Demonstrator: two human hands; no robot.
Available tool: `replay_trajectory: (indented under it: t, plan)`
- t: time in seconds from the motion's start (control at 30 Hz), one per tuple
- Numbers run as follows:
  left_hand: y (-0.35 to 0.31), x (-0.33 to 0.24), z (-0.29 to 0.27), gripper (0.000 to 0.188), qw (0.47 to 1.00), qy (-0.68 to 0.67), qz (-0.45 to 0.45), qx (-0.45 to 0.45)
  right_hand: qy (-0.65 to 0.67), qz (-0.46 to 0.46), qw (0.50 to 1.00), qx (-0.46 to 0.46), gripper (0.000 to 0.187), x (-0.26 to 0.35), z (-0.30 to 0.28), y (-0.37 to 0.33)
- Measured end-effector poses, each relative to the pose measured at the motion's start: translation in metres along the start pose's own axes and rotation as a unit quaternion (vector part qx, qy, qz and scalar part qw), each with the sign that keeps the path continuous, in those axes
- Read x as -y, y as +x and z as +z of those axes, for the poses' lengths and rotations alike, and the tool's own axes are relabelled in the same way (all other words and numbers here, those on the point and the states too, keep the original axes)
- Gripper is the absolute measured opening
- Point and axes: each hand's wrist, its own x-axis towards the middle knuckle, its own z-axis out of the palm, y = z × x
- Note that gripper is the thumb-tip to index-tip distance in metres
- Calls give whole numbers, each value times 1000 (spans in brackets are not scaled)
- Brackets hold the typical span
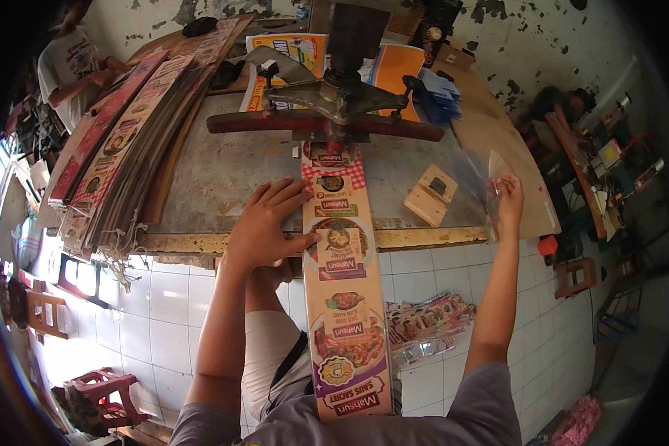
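A long printed cardboard strip [342, 290] with food pictures runs from my lap up onto the metal-topped table [223, 178]. Its far end lies under a heavy hand press [342, 104] with a wide reddish bar. My left hand [271, 227] lies with fingers spread on the table beside the strip, fingertips and thumb touching its left edge. Out at the right, my right hand [507, 197] has its fingers closed on what looks like a thin clear plastic sheet [477, 175], blurred and see-through. Between the strip and that hand sits a small wooden block [430, 195] with a dark cut-out.
Stacks of long printed strips [130, 141] cover the table's left side. Colourful printed sheets [398, 74] and bluish plastic pieces [438, 97] lie behind the press. Printed packs [431, 323] rest on the tiled floor. One person [74, 63] stands at the far left. A red stool [108, 394] is lower left.
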Motion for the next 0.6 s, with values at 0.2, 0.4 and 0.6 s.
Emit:
replay_trajectory:
  t: [0.2, 0.4, 0.6]
  plan:
    - [1, -2, -1, 77, 1000, -6, -2, 4, 106, -40, 993, -13, 33, 9, -14, 0]
    - [-1, 0, -1, 78, 1000, 4, -7, 8, 151, -44, 987, 41, 43, -16, -34, 10]
    - [1, 0, 2, 78, 1000, 2, 2, 3, 136, 67, 988, 37, 42, -36, -46, 12]
